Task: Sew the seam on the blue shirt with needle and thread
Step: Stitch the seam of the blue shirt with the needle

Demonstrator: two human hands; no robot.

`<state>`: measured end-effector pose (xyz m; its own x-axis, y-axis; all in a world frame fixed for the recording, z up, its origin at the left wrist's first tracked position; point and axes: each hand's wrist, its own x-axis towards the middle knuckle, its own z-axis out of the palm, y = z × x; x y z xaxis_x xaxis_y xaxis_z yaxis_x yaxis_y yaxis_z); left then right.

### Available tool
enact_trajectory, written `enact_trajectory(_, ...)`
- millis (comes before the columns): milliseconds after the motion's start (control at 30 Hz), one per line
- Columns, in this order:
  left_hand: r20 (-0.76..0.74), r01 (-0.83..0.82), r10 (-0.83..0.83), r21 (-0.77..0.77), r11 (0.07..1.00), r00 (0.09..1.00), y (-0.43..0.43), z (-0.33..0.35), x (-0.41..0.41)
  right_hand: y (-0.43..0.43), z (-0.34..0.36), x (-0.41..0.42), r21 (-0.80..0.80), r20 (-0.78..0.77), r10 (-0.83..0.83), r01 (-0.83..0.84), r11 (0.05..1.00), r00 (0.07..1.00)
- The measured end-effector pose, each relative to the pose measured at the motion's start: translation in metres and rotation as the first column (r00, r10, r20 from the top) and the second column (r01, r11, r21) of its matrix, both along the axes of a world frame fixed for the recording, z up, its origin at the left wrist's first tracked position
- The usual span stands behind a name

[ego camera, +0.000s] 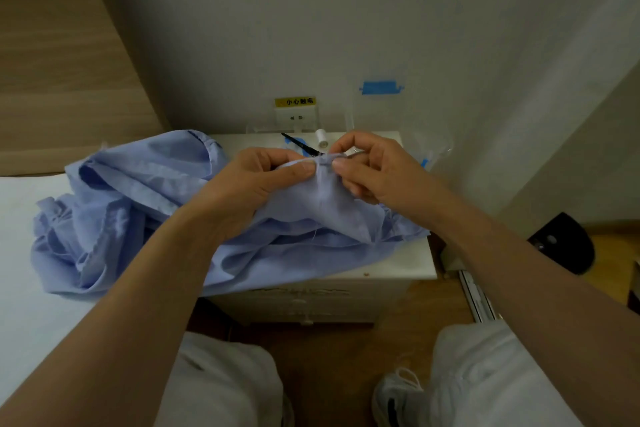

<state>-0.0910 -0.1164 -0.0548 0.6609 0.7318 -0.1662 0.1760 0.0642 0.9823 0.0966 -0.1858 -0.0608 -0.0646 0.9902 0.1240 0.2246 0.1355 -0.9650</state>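
Pinching a raised fold of the blue shirt (138, 204) with left hand (256, 184) thumb and forefinger, nipping the same seam edge with right hand (377, 170) fingertips. Draped across white tabletop (398, 263) and bed (24, 288). Just behind the hands, a white thread spool (321, 139).

Mid-frame, crumpled blue fabric shirt (121, 204) across white wooden nightstand (398, 263) and white bed (20, 253) at left; white thread spool (321, 139) behind.

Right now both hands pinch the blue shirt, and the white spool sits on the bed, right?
Not quite. The head view shows the spool on the white nightstand, behind the hands. The left hand and right hand do pinch the shirt.
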Motion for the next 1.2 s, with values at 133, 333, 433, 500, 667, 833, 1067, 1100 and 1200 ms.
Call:
enact_trajectory(133, 0.000, -0.010, 0.010, -0.038, 0.999, 1.000, -0.001, -0.003, 0.004, 0.000, -0.002, 0.001, 0.002, 0.021, 0.057, -0.057, 0.998, 0.998)
enact_trajectory(333, 0.025, -0.025, 0.026, -0.050, 0.998, 0.999, 0.000, -0.004, 0.004, 0.001, -0.004, 0.001, 0.005, 0.043, 0.076, -0.077, 0.997, 0.996)
enact_trajectory(433, 0.019, -0.046, 0.047, -0.037, 0.998, 0.999, -0.003, -0.003, 0.006, 0.003, -0.008, -0.001, 0.109, 0.137, -0.046, 0.031, 0.994, 0.990)
enact_trajectory(500, 0.011, -0.107, 0.107, -0.014, 0.994, 0.994, -0.004, -0.001, 0.008, 0.004, -0.009, -0.001, 0.297, 0.214, -0.196, 0.127, 0.946, 0.957)
enact_trajectory(667, -0.058, -0.124, 0.128, 0.066, 0.990, 0.990, -0.009, 0.001, 0.011, 0.006, -0.010, -0.005, 0.519, 0.380, -0.262, 0.030, 0.854, 0.887)
enact_trajectory(833, -0.118, -0.115, 0.132, 0.140, 0.983, 0.984, -0.010, -0.001, 0.011, 0.010, -0.010, -0.005, 0.651, 0.404, -0.335, -0.010, 0.759, 0.851)
enact_trajectory(1067, -0.079, -0.308, 0.316, 0.102, 0.946, 0.945, -0.007, -0.002, 0.013, -0.014, 0.015, -0.012, -0.051, -0.020, 0.563, -0.564, 0.825, 0.826)
enact_trajectory(1100, -0.088, -0.343, 0.353, 0.113, 0.933, 0.931, -0.006, -0.003, 0.013, -0.020, 0.010, -0.011, -0.188, -0.061, 0.758, -0.753, 0.630, 0.650)
enact_trajectory(1200, -0.096, -0.388, 0.404, 0.152, 0.909, 0.909, -0.004, -0.004, 0.013, -0.044, -0.034, -0.031, -0.188, -0.282, 0.883, -0.924, 0.332, 0.375)
